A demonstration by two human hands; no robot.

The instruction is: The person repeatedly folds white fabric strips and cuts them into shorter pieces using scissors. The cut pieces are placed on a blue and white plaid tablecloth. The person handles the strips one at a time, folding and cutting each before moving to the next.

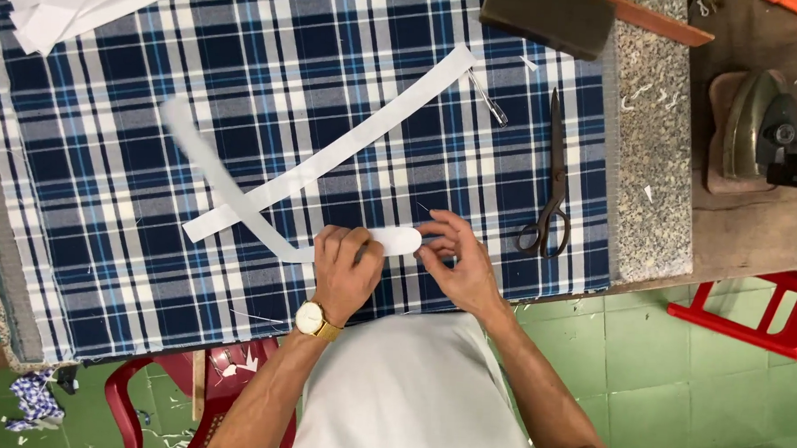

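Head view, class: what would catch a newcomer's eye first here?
The blue plaid cloth covering the table, with two long white strips crossed on it. Near the front edge, the left hand and right hand hold one strip's rounded end. Dark scissors lie to the right.

Pretty even, soft light from above, barely any shadows. The plaid cloth (104,193) is sharp, but the far end of the white strip (183,129) is smeared with motion blur. No real glare anywhere.
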